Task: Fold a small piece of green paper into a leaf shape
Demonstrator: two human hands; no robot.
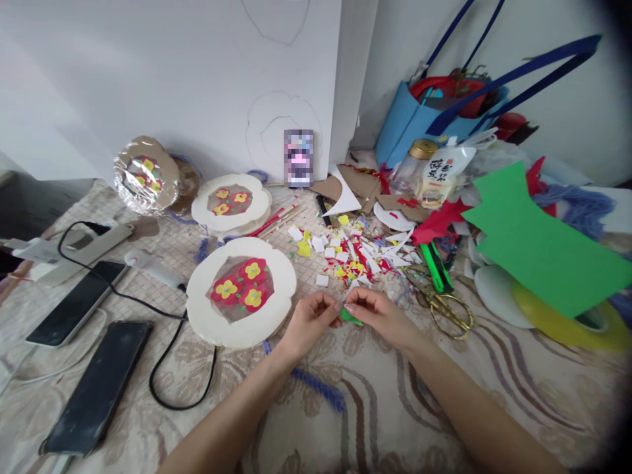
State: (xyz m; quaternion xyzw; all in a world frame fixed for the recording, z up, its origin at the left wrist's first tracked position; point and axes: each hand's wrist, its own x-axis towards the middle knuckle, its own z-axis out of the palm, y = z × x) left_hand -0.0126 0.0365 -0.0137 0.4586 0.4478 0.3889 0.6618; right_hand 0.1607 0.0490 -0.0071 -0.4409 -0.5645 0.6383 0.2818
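both hands are meeting over the patterned cloth [385,421], just right of the nearest white paper plate [240,291] with its red and yellow flowers. the left hand [309,322] and the right hand [380,316] are pinching a small green scrap [350,316] between thumbs and fingertips, fingers pressed together around it, the scrap hanging just above the cloth. a heap of paper cuttings [353,257] is lying just beyond the hands, and gold-handled scissors [447,309] are resting near the right hand beside a green sheet [538,243]. two dark phones [93,388] are sitting well apart at the left, a black cable [162,388] looping near them.
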